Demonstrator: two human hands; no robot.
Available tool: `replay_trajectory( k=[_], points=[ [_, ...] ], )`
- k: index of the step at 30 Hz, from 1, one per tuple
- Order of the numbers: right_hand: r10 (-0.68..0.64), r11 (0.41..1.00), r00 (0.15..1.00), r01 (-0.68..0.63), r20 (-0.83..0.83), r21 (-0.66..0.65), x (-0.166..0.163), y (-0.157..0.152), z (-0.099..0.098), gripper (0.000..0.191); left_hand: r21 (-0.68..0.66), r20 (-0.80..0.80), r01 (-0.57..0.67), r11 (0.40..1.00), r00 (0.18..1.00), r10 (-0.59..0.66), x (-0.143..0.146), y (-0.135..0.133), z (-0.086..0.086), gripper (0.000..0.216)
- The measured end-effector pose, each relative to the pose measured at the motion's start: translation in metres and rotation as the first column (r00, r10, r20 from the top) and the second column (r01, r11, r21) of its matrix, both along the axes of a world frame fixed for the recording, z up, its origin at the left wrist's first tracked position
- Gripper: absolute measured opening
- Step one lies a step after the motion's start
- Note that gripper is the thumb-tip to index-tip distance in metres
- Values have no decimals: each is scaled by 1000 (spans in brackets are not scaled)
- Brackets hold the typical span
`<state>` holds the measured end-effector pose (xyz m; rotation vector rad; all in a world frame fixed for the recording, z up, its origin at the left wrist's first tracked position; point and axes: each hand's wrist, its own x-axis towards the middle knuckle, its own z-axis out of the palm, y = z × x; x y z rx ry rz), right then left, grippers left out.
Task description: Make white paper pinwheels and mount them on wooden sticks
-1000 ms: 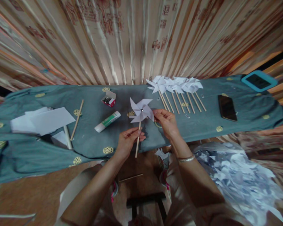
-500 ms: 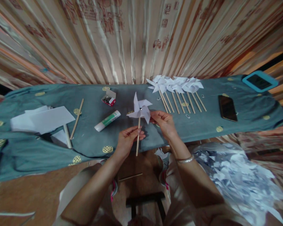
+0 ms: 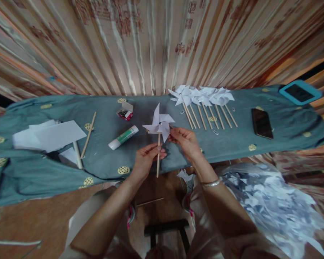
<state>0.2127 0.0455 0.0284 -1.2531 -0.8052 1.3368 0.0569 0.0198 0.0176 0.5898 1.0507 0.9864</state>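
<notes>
My left hand (image 3: 148, 158) pinches the wooden stick of a white paper pinwheel (image 3: 164, 119) between thumb and fingers. The pinwheel stands nearly upright over the table's front, with a shiny pin at its centre. At its lower right blade, the thumb and fingertips of my right hand (image 3: 185, 141) are closed on the paper edge. A glue stick (image 3: 123, 137) with a green label lies left of the pinwheel. Behind that is a small open box (image 3: 125, 110) of metal pins. Several more pinwheels (image 3: 202, 96) lie in a row at the back right.
A green cloth (image 3: 232, 138) covers the narrow table. White paper sheets (image 3: 61, 136) and a loose wooden stick (image 3: 88, 135) lie left. A phone (image 3: 262, 123) and a blue-framed device (image 3: 300, 92) lie right. Below, a clear bag (image 3: 275, 205) holds many paper pieces. Curtains hang behind.
The pinwheel's blades have turned a little clockwise, and my right fingertips have shifted slightly left with the lower right blade. My left hand keeps its hold on the stick.
</notes>
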Motion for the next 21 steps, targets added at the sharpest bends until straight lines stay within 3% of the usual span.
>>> replay_trajectory(
  k=[21],
  points=[
    [38,999,999,-39,-12,-10,-4,-3,1,41,11,-10,13,1000,1000,-13,-1,0,-3,47]
  ],
)
